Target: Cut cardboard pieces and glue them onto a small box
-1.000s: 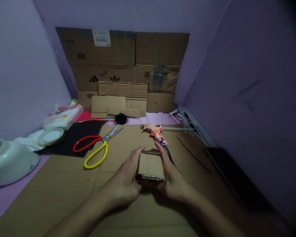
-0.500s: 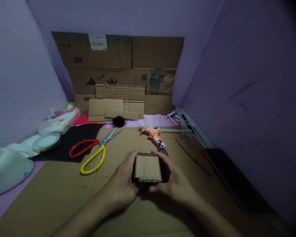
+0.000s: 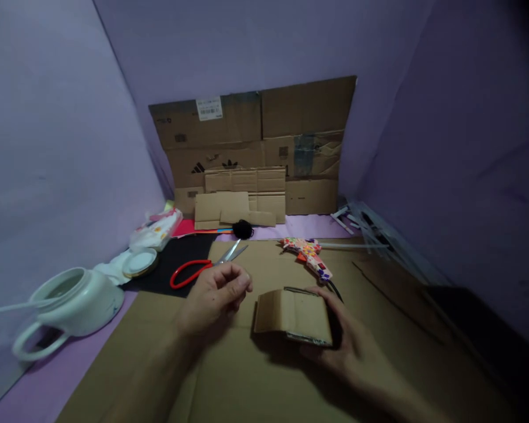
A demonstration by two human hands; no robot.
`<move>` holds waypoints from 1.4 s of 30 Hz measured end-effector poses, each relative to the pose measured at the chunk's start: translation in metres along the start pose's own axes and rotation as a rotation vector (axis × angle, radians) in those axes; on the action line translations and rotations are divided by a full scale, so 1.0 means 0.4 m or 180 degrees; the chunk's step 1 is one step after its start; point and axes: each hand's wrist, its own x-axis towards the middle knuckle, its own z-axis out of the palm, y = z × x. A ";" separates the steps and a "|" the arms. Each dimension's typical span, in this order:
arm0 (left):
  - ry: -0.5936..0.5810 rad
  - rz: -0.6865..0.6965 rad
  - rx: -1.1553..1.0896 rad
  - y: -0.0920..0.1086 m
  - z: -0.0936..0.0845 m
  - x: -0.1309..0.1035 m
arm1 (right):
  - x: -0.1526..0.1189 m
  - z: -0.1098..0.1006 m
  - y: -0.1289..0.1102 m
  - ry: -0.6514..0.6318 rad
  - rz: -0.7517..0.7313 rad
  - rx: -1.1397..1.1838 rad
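Note:
A small cardboard box (image 3: 306, 317) stands over the cardboard mat, with a brown flap (image 3: 268, 312) slanting out from its left side. My right hand (image 3: 346, 338) grips the box by its right side, fingers at the back and thumb near the front. Left of the box and apart from it is my left hand (image 3: 220, 294), its fingers curled in and the thumb against them; nothing shows in it. That hand covers part of the scissors (image 3: 191, 273), whose red handle and blades remain visible. Beyond the box lies a flower-patterned glue gun (image 3: 311, 255) with a glue stick behind it.
A white pot (image 3: 81, 305) with a handle stands at the left, near a round lid (image 3: 140, 261). Black yarn (image 3: 243, 229) lies before cardboard pieces (image 3: 223, 208) at the back. Clear glue sticks (image 3: 374, 226) and a dark slab (image 3: 480, 323) are at the right.
My left hand has let go of the box and moved left. The box's left flap now sticks outward. My right hand still holds the box; the view has swung left.

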 end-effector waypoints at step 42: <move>-0.0894 -0.0239 0.2065 -0.130 0.079 -0.015 | -0.014 0.001 0.059 -0.0224 -0.0519 -0.0681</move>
